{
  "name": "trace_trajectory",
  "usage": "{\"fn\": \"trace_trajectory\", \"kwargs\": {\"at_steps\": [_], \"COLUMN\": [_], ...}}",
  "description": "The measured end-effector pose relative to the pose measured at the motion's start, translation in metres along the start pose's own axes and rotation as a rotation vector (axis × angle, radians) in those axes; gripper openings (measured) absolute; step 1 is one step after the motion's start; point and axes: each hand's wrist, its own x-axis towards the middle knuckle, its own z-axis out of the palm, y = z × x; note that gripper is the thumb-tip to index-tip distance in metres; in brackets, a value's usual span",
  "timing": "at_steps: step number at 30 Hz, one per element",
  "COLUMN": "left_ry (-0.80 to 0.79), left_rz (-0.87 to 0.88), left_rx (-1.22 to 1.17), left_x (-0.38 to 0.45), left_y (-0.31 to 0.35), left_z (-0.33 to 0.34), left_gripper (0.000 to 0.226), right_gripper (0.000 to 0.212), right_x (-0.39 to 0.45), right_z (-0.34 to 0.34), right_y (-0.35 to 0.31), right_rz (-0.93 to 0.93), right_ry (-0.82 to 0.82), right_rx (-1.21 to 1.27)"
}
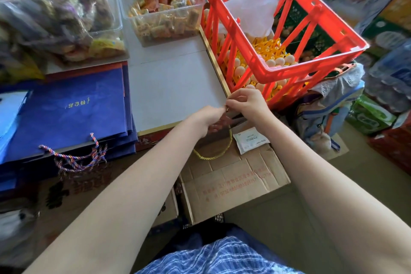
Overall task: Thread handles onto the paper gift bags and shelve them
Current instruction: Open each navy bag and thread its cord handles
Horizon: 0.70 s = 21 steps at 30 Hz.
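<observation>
White counter (173,87) crowded by red crate (278,29), blue bags (69,111), snack tub (164,18).

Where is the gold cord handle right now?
In the head view, the gold cord handle hangs in a loop just below the two hands at centre frame, over the open cardboard box and left of the white sachet.

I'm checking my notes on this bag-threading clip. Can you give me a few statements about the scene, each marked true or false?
1. Both hands, the left hand and the right hand, meet at the white board's corner. True.
2. The gold cord lies coiled on the blue bags. False: it hangs looped below the hands.
3. The red crate holds eggs. True.
4. The blue bags have no handles. False: a multicoloured cord shows at their edge.
</observation>
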Motion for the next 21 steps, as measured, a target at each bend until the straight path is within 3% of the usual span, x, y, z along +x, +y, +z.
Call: {"fn": "trace_trajectory", "kwargs": {"at_steps": [4,8,9,12,14,21], "left_ry": [-0.046,0.075,0.117,0.219,0.271,0.415], "left_rz": [-0.15,-0.147,-0.116,0.033,0.184,0.63], "left_rx": [-0.16,-0.246,-0.197,0.011,0.204,0.636], "left_x": [0.003,0.007,0.006,0.011,0.009,0.001], "left_y": [0.003,0.004,0.004,-0.001,-0.005,-0.022], "left_z": [-0.009,-0.013,-0.011,-0.008,-0.007,-0.013], "left_gripper": [0.042,0.021,0.015,0.029,0.021,0.02], "right_gripper": [0.013,0.011,0.011,0.015,0.022,0.014], "right_x": [-0.005,-0.013,-0.013,-0.01,-0.007,-0.002], "right_z": [-0.006,-0.006,-0.006,-0.003,0.001,0.013], "right_y": [0.006,0.013,0.015,0.016,0.017,0.012], "right_rz": [0.008,-0.029,-0.018,0.03,0.052,-0.09], "right_ry": [-0.013,-0.121,-0.121,-0.053,0.013,0.112], "right_rx": [0.26,0.168,0.164,0.147,0.099,-0.219]}}
